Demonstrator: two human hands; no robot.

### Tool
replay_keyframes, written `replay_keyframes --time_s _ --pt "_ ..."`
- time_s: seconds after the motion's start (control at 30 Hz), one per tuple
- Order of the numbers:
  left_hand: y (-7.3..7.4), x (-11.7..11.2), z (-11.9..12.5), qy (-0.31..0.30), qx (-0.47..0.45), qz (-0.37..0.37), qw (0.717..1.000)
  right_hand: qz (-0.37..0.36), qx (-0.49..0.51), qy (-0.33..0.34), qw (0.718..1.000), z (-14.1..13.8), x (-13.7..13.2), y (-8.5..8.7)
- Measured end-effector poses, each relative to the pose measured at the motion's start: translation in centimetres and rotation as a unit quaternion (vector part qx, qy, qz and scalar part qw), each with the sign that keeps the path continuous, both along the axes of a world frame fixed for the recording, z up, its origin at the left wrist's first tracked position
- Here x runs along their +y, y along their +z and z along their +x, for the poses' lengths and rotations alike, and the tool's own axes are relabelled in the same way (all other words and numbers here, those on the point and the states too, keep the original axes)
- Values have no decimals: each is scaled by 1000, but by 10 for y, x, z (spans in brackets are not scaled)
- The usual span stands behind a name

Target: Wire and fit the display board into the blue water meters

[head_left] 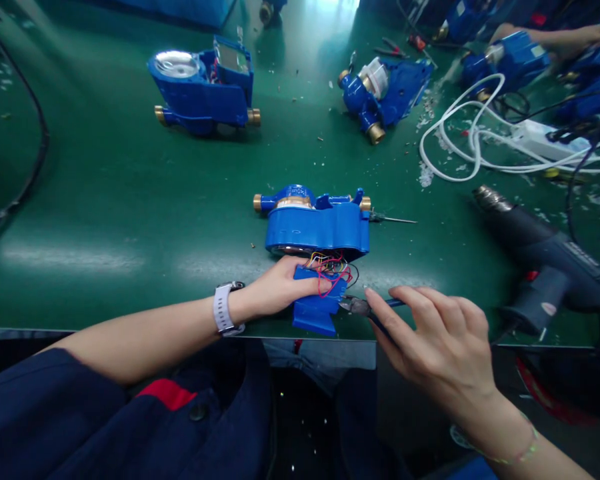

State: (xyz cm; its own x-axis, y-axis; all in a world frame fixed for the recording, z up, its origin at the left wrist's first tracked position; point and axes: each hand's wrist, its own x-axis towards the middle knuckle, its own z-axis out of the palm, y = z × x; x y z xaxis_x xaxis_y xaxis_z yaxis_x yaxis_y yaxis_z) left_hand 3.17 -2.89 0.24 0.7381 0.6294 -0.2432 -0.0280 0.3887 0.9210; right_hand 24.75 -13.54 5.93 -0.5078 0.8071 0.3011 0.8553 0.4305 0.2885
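A blue water meter (317, 227) with brass pipe ends lies on its side at the front of the green bench. Red, yellow, white and black wires (336, 267) run from its housing to a blue plastic cover (315, 310). My left hand (285, 287) is closed on this cover, thumb on top beside the wires. In my right hand (437, 333) are cutting pliers (357, 307), whose jaws meet the cover's right edge. Whether the jaws have anything between them is too small to tell. A thin screwdriver (393, 219) lies behind the meter, its handle hidden.
Two more water meters, one upright (203, 90) and one tipped (375, 97), stand farther back. To the right lie a heat gun (555, 257), a white cable (473, 150) and a power strip (550, 138). Another person's arm (555, 40) reaches in at back right. A black cable (40, 127) crosses the left.
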Motion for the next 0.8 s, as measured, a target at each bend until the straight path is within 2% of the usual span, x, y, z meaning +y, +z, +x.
replay_keyframes --time_s 0.33,0.8 --pt "3 -1 0 12 -33 -39 999 -31 -60 36 997 0 4 8" --pt "-1 -3 4 25 -3 -1 1000 -61 -33 -9 998 -7 3 4"
